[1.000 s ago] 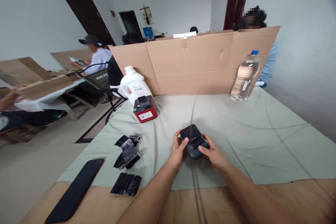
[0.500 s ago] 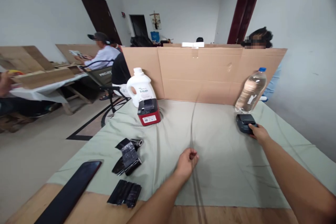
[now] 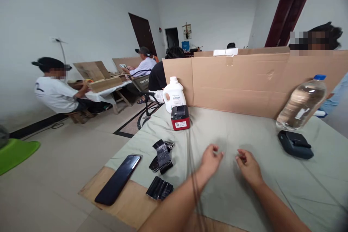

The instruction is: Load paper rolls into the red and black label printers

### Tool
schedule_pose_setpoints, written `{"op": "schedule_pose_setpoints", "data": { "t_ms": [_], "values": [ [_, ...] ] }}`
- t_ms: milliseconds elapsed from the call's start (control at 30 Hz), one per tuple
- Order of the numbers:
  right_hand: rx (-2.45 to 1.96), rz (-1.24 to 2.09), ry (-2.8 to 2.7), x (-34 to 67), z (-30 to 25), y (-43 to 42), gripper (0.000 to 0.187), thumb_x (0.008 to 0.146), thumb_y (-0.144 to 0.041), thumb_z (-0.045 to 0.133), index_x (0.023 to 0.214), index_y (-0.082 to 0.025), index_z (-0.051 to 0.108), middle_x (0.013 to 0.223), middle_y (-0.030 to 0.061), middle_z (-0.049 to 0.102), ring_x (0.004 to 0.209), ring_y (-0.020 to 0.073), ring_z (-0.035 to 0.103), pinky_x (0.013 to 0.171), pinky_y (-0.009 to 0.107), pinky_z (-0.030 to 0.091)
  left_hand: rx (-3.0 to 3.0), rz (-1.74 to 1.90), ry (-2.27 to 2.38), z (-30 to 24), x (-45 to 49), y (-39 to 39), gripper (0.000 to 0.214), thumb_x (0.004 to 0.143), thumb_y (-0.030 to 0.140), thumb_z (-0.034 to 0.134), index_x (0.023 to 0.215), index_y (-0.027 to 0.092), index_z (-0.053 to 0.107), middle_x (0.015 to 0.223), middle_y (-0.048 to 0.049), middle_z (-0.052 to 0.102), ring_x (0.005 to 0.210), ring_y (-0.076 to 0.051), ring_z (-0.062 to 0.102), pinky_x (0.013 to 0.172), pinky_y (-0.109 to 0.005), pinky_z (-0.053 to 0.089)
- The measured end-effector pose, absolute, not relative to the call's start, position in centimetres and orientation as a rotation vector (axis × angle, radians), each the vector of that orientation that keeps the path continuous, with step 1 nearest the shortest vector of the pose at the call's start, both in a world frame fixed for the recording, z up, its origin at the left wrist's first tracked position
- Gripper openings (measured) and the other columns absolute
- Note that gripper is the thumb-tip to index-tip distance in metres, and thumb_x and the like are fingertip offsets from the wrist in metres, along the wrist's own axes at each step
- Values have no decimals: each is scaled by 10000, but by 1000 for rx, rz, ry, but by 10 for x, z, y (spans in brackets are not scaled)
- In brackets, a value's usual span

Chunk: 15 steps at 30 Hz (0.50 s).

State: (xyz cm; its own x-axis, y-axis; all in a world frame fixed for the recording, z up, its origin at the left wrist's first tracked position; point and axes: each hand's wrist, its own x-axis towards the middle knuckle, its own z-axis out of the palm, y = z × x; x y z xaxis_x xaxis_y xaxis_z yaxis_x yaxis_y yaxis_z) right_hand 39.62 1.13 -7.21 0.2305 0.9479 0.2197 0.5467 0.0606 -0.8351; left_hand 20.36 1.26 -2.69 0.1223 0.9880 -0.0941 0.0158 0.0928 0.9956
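My left hand point(image 3: 212, 161) is over the middle of the green cloth point(image 3: 225, 195), its fingers loosely bent and the thumb apart, with nothing in it. Facing it across a small gap is my right hand point(image 3: 249, 168), also empty, fingers half curled and apart from the thumb. A dark portable device that looks like a small printer point(image 3: 295, 145) sits to the right of my right hand, untouched. To the left of my left hand lie crumpled black plastic strips point(image 3: 163, 154) and a folded black piece point(image 3: 159, 188). A thin dark cord point(image 3: 193, 174) passes by my left forearm.
A red and black boxy device point(image 3: 180, 117) stands before a white jug point(image 3: 174, 94). A clear bottle with a blue cap point(image 3: 301, 103) leans by the cardboard screen point(image 3: 239, 83). A black phone point(image 3: 118, 179) rests at the table's left edge. Other people sit beyond.
My right hand has let go of the dark printer-like device and moved left, close to my left hand. The device stays by the bottle. The view has swung left.
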Motion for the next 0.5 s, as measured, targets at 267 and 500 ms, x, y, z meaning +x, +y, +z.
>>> {"op": "schedule_pose_setpoints", "data": {
  "t_ms": [267, 500],
  "values": [
    [-1525, 665, -1444, 396, -74, 2, 307, 762, -476, 514, 906, -231, 631, 906, 74, 694, 835, 254, 641, 804, 436, 509, 1283, 966, 2396, 45, 104, 144, 797, 563, 494, 778, 1229, 212, 443, 1553, -176, 58, 1369, -506, 89, 979, -631, 283],
    [-1518, 683, -1471, 393, -68, -1, 291, 789, -447, 482, 908, -225, 629, 923, 65, 682, 851, 233, 632, 814, 412, 503, 1203, 930, 2624, 33, 109, 155, 825, 600, 566, 735, 1234, 151, 407, 1412, -228, 258, 1248, -438, 351, 990, -513, 341]
  ]
}}
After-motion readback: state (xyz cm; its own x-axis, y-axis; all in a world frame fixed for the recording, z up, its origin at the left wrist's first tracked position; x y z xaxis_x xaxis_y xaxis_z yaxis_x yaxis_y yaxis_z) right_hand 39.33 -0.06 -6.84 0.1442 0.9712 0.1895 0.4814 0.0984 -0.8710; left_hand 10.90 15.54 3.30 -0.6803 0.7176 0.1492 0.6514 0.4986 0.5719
